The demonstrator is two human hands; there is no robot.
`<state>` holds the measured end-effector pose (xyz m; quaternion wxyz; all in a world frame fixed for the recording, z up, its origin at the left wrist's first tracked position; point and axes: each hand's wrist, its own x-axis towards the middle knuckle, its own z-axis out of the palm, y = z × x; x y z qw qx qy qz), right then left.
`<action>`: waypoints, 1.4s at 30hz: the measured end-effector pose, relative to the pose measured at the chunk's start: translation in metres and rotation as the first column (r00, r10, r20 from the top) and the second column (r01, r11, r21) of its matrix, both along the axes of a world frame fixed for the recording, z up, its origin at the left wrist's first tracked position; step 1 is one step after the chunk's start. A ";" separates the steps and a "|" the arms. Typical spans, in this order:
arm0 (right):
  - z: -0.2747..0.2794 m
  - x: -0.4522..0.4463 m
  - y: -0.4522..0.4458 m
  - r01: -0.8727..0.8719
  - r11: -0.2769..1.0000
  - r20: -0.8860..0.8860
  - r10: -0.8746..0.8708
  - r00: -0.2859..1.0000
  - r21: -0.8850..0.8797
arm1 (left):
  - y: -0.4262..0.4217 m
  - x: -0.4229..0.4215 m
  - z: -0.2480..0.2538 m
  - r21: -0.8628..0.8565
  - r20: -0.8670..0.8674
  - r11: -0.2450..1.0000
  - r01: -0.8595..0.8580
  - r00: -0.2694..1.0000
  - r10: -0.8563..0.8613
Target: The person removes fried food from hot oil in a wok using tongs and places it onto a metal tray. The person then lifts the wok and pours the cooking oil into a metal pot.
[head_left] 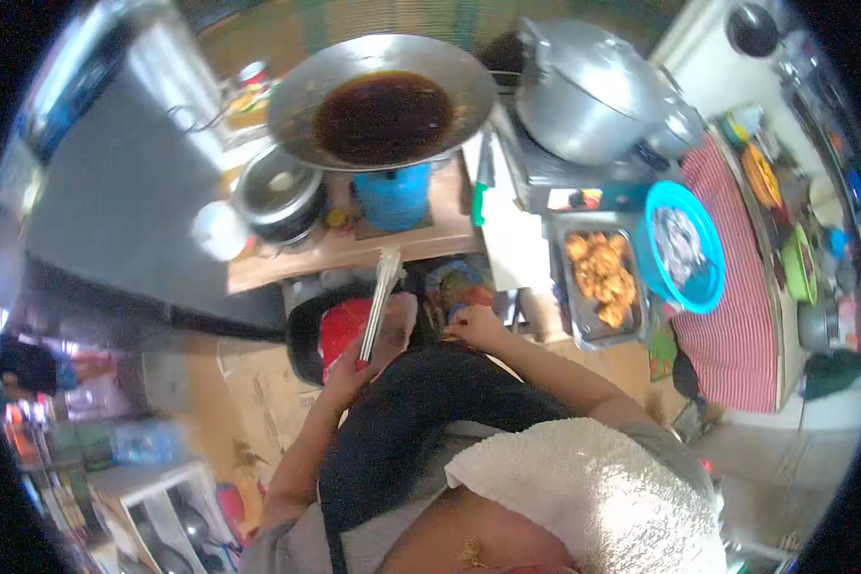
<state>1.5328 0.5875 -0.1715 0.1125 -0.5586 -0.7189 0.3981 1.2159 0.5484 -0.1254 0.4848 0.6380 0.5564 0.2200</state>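
My left hand [351, 375] is closed around the lower end of a pair of metal tongs [380, 304], whose pale tips point up toward the counter. Behind the tongs sits a black tub [304, 330] with a red item [342, 330] and clear plastic inside. My right hand [478, 327] is low, just under the counter edge, beside several dim items in packaging [454, 284]. Its fingers are bent together, and what they grip is too blurred to name. Above both hands, a wide metal wok [292, 115] holds dark brown liquid [383, 117].
The wok sits over a blue burner [393, 199]. Left of it stands a lidded pot [277, 194]. A green-handled knife [483, 182] lies to the right. Further right are a tray [598, 334] of fried pieces [603, 275], a turquoise basin [711, 273] and a large aluminium pot [584, 100].
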 end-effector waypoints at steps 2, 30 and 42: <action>-0.029 0.020 -0.008 0.038 0.980 0.025 -0.043 0.999 0.195 | 0.020 0.036 -0.028 0.366 -0.007 0.919 0.150 0.987 -0.158; -0.049 0.287 -0.220 0.572 0.175 -0.344 -0.917 -0.203 -0.802 | 0.065 0.333 -0.128 0.237 -0.344 0.961 0.144 0.937 -0.055; -0.127 0.331 -0.139 0.406 0.308 -0.431 -0.864 -0.259 -0.860 | 0.007 0.226 -0.063 -0.138 -0.413 0.990 0.005 0.909 -0.062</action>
